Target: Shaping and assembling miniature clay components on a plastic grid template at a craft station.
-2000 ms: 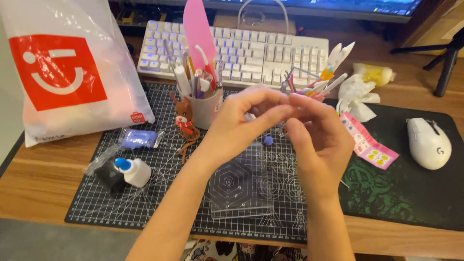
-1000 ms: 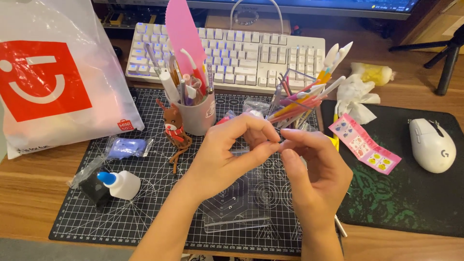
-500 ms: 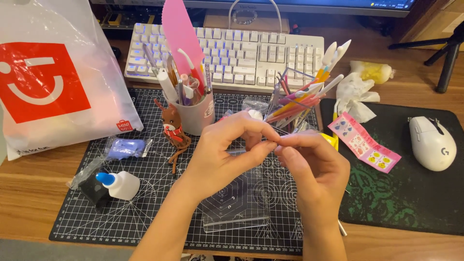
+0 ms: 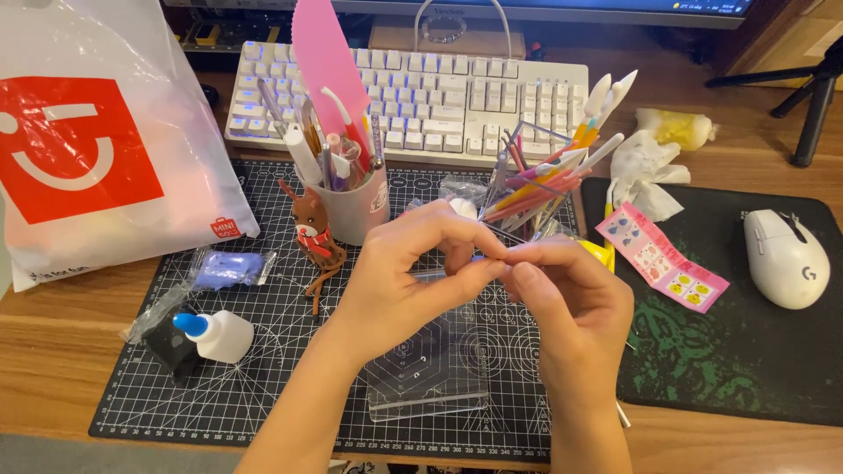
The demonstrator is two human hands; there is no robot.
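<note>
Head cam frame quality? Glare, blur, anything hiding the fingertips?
Head view: sharp, evenly lit, soft shadows. Mild glare on the clear acrylic block. Left hand and right hand pinch together; whatever is between the fingertips is too small to tell.

a wooden desk (image 4: 61, 342) filled the view under warm indoor light, with a black gridded cutting mat (image 4: 263, 377) laid across its middle and a dark mouse pad (image 4: 746, 369) to the right. at the back edge the foot of a monitor (image 4: 527, 7) stood behind a white keyboard (image 4: 457, 96), and a black tripod leg (image 4: 812, 105) rested at the far right.
</note>
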